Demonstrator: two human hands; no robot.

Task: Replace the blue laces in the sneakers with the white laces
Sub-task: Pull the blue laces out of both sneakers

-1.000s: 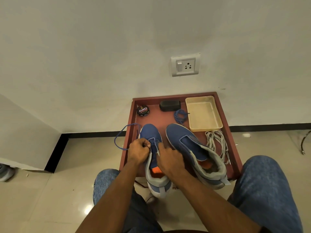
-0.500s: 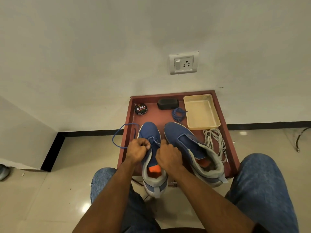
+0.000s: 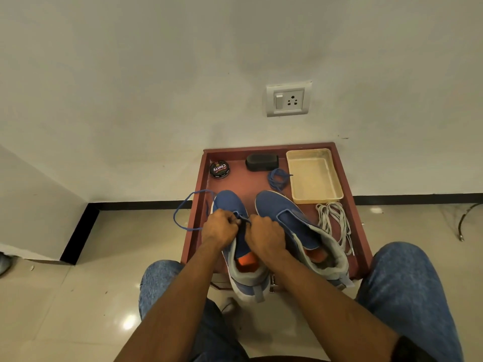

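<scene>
Gripping blue lace — both hands — polish tin, white laces nearby

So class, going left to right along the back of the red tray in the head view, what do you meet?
Round black polish tin → black oblong brush → coiled loose blue lace → shallow cream plastic tray.

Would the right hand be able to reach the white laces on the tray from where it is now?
Probably yes, once free. The white laces lie uncovered beside the right sneaker, but the right hand is pinching the blue lace and would cross that sneaker.
</scene>
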